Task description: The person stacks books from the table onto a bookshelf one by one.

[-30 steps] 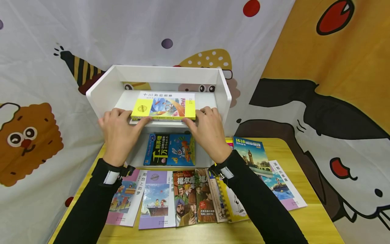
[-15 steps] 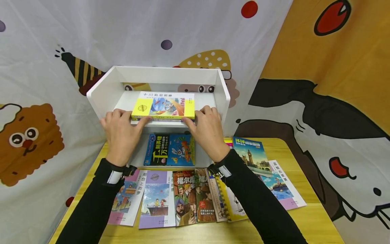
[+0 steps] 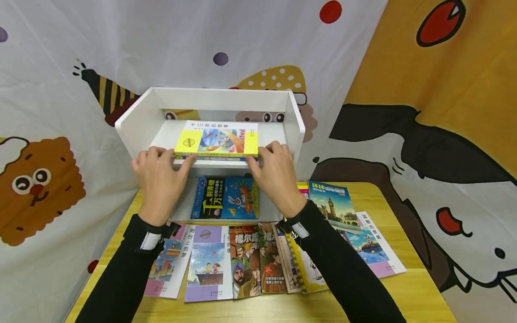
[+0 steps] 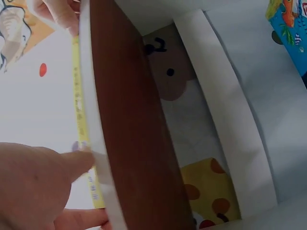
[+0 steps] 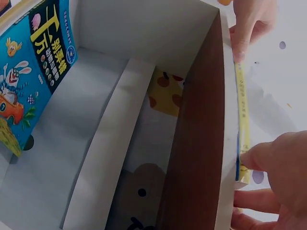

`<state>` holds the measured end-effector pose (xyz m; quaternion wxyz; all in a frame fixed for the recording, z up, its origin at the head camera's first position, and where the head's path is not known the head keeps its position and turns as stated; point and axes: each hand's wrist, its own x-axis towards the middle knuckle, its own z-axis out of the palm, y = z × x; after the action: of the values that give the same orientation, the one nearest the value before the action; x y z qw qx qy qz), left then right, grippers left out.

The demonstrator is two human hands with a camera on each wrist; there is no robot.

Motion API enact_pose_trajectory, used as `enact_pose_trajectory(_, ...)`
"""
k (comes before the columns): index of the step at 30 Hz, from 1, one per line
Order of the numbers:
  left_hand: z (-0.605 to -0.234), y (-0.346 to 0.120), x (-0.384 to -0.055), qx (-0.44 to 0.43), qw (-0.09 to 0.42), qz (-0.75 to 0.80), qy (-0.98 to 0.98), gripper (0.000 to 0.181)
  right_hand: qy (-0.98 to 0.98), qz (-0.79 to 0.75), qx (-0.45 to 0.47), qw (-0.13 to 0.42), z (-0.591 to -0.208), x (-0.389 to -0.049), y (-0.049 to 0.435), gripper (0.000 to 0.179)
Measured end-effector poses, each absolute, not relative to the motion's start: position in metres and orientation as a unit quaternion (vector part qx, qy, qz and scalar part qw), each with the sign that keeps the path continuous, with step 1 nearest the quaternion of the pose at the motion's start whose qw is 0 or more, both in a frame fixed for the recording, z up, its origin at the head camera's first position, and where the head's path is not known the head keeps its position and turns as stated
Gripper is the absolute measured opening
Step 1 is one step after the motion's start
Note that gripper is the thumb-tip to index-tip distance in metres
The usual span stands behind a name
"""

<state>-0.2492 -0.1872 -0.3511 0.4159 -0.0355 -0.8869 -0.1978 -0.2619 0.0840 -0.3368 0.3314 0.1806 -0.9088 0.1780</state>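
A yellow-and-white book (image 3: 190,143) lies flat on the upper board of a white shelf (image 3: 133,121), its spine facing me. Beneath it shows the thin blue edge of another book (image 3: 226,158). My left hand (image 3: 159,181) holds the left front corner, thumb at the spine and fingers along the side. At the opposite corner, my right hand (image 3: 278,177) does the same. In the right wrist view, the right thumb (image 5: 261,155) presses the yellow spine (image 5: 243,105) near its end while other fingers lie past that end.
On the lower shelf level leans a blue-and-black book (image 3: 226,197). Several books lie along the wooden table (image 3: 161,312) in front, including a purple one (image 3: 208,264) and a brown one (image 3: 245,262). A travel book (image 3: 335,206) overlaps another (image 3: 377,246) at right.
Both thumbs have slid slightly outward along the spine toward the book's corners, leaving more of the blue edge below in sight. The books keep nearly the same place.
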Motion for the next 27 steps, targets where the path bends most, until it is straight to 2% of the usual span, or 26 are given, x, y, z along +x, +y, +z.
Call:
enact_pose_trajectory(9, -0.355, -0.181, -0.218, -0.048, 0.434, -0.238, -0.868, 0.051, -0.842, 0.301, 0.246, 0.375, -0.345, -0.232, 0.097, 0.028)
enact_pose_trajectory(13, -0.369, -0.179, -0.209, -0.075, 0.404, -0.261, -0.873, 0.042, -0.828, 0.332, 0.272, 0.362, -0.361, -0.216, 0.11, 0.022)
enact_pose_trajectory(16, -0.388, -0.177, -0.206, -0.107, 0.348, -0.281, -0.888, 0.037, -0.836, 0.337, 0.268, 0.341, -0.379, -0.205, 0.124, 0.02)
enact_pose_trajectory(22, -0.445, -0.174, -0.203, -0.148, 0.178, -0.326, -0.917, 0.038, -0.868, 0.334, 0.23, 0.288, -0.421, -0.195, 0.15, 0.016)
enact_pose_trajectory(27, -0.484, -0.17, -0.195, -0.148, 0.06, -0.345, -0.925, 0.037, -0.9, 0.347, 0.115, 0.237, -0.461, -0.212, 0.198, 0.017)
